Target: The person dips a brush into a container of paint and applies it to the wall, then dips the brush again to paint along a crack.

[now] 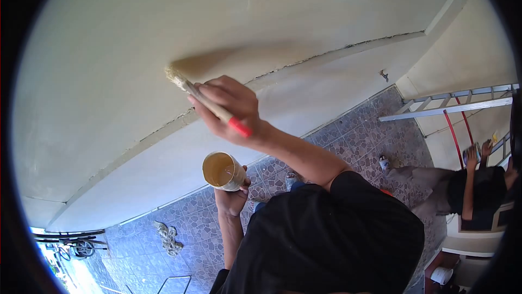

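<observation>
My right hand (231,101) is closed round the wooden handle of a paintbrush (215,108) with a red end. The brush's pale, paint-coated bristles touch the cream wall (125,38) above a rough ledge line. Lower down, my left hand (232,199) holds a container (234,177) from beneath and its side, its open mouth facing up. Some yellowish liquid or coating shows inside it; the level cannot be made out. Part of my left hand's fingers is hidden behind the container.
A metal ladder (451,106) leans at the right. Near it stands another person (476,191) in a dark top, both hands raised around a small object. A crumpled cloth (168,238) lies on the patterned floor (190,218). A tap (384,75) sticks out of the wall.
</observation>
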Available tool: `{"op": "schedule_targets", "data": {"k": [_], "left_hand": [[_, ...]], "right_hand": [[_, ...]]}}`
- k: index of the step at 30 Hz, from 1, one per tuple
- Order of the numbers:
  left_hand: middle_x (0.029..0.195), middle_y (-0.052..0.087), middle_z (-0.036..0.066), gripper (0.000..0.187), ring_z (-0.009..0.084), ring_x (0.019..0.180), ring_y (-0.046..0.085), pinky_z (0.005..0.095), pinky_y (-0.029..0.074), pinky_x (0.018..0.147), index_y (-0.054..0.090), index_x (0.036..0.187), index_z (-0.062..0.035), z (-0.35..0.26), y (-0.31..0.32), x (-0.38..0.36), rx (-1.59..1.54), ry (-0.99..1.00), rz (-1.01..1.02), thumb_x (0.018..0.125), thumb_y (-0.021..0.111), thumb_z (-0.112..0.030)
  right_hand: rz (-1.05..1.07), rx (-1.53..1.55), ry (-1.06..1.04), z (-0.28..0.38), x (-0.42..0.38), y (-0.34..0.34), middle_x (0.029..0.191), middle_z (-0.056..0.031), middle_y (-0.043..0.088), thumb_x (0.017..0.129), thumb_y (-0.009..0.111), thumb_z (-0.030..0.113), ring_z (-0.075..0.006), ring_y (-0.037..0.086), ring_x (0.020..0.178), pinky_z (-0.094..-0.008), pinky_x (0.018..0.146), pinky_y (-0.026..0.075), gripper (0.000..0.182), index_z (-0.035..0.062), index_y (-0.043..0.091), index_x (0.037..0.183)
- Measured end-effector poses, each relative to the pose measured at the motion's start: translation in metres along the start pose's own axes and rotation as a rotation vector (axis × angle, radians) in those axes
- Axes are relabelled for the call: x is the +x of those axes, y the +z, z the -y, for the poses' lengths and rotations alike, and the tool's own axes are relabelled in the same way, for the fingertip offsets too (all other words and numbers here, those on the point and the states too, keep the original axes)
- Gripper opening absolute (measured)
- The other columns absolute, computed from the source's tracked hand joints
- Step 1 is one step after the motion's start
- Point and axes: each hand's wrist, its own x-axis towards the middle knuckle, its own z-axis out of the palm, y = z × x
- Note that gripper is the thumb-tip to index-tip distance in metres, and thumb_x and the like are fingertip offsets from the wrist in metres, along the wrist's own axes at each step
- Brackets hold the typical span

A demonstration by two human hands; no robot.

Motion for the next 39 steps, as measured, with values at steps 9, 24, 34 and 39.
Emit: {"op": "schedule_targets", "data": {"k": [9, 24, 34, 39], "left_hand": [[0.129, 0.063, 0.025, 0.052, 0.0407, 0.088, 0.068, 0.0360, 0.063, 0.064, 0.057, 0.137, -0.0076, 0.011, 0.018, 0.014, -0.001, -0.015, -0.038, 0.105, 0.045, -0.047], [0.126, 0.063, 0.025, 0.057, 0.0380, 0.090, 0.068, 0.0325, 0.062, 0.061, 0.057, 0.136, -0.0069, 0.014, 0.007, 0.012, 0.029, -0.043, 0.008, 0.106, 0.041, -0.053], [0.127, 0.060, 0.028, 0.051, 0.0391, 0.089, 0.064, 0.0332, 0.062, 0.063, 0.056, 0.134, -0.0071, -0.011, -0.011, -0.010, 0.036, -0.015, 0.027, 0.104, 0.048, -0.048], [0.126, 0.060, 0.028, 0.053, 0.0393, 0.091, 0.065, 0.0333, 0.061, 0.064, 0.057, 0.134, -0.0069, -0.012, -0.007, -0.009, 0.032, -0.082, 0.047, 0.103, 0.050, -0.049]], "right_hand": [[-0.112, -0.135, 0.306, -0.113, 0.022, -0.159, 0.093, -0.0117, 0.075, 0.091, 0.080, 0.010, -0.0161, 0.070, 0.082, -0.0307, 0.072, 0.055, 0.016, -0.0026, 0.075, 0.099], [-0.359, -0.643, 0.059, -0.082, 0.067, -0.106, 0.088, -0.0120, 0.073, 0.090, 0.076, -0.001, -0.0212, 0.072, 0.077, -0.0347, 0.067, 0.058, 0.008, -0.0045, 0.070, 0.094], [-0.140, -0.235, -0.129, 0.027, 0.062, 0.042, 0.083, -0.0110, 0.068, 0.084, 0.077, -0.001, -0.0250, 0.064, 0.066, -0.0355, 0.056, 0.052, 0.015, -0.0001, 0.068, 0.096], [-0.110, -0.058, -0.021, -0.003, 0.076, -0.003, 0.080, -0.0095, 0.068, 0.087, 0.076, 0.001, -0.0193, 0.065, 0.066, -0.0322, 0.056, 0.050, 0.011, -0.0007, 0.068, 0.094]]}}
